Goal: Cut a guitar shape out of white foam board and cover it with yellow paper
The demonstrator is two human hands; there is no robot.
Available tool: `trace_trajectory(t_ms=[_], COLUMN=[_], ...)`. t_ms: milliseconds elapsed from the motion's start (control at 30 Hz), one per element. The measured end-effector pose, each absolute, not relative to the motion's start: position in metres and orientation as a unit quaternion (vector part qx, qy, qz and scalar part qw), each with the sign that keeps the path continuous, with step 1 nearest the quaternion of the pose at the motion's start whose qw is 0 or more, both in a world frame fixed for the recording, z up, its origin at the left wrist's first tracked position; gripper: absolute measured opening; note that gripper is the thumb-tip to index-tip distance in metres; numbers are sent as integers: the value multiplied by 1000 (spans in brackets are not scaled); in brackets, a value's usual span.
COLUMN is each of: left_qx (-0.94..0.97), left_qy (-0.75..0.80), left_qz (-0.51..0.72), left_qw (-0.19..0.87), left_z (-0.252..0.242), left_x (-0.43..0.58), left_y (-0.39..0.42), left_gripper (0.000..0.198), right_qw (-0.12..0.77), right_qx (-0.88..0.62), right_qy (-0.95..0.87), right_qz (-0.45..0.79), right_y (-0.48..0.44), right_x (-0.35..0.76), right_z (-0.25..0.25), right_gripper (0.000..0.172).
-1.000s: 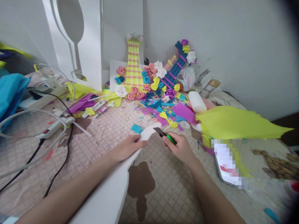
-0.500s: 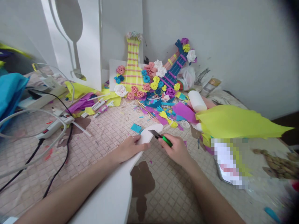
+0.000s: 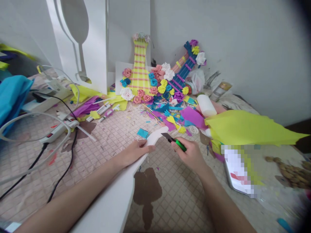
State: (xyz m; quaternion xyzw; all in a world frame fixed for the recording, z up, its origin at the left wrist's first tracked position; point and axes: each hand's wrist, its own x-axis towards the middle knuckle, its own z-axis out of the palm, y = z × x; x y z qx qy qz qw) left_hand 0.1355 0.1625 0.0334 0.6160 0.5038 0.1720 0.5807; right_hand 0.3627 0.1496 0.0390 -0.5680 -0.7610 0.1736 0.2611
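My left hand [image 3: 137, 151] is closed around the narrow neck of a white foam board cutout [image 3: 114, 200], thumb over its right edge. The cutout has a wider body toward me and a rounded tip pointing away; my forearm covers part of it. In my right hand [image 3: 190, 152] is a green and black utility knife [image 3: 178, 144]. Its blade is out and points left, just beside the right edge of the cutout's tip. A small blue paper piece [image 3: 142, 133] lies left of the tip.
Two paper-flowered guitar shapes, one yellow [image 3: 141, 69] and one blue [image 3: 182, 76], lean at the back amid paper scraps. Yellow crepe paper [image 3: 252, 127] and a phone [image 3: 239, 174] lie right. A power strip [image 3: 57, 131] with cables is left. A white board [image 3: 97, 48] with a cut-out hole stands behind.
The knife and my right hand have moved right, off the tip's surface to beside its edge. The cutout has tilted slightly under my left hand, which keeps its hold.
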Motion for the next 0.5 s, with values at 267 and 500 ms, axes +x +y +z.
trace_trajectory(t_ms=[267, 500], left_qx=[643, 635], left_qy=[528, 538], left_qz=[148, 153], left_qw=[534, 534], left_z=[36, 39], left_x=[137, 138], left_y=[161, 159], left_gripper=[48, 45], right_qw=[240, 227], right_qx=[-580, -585], right_qy=[-753, -748], right_qz=[196, 215], right_y=[146, 143], right_x=[359, 353], right_z=[40, 44], right_gripper=[29, 30])
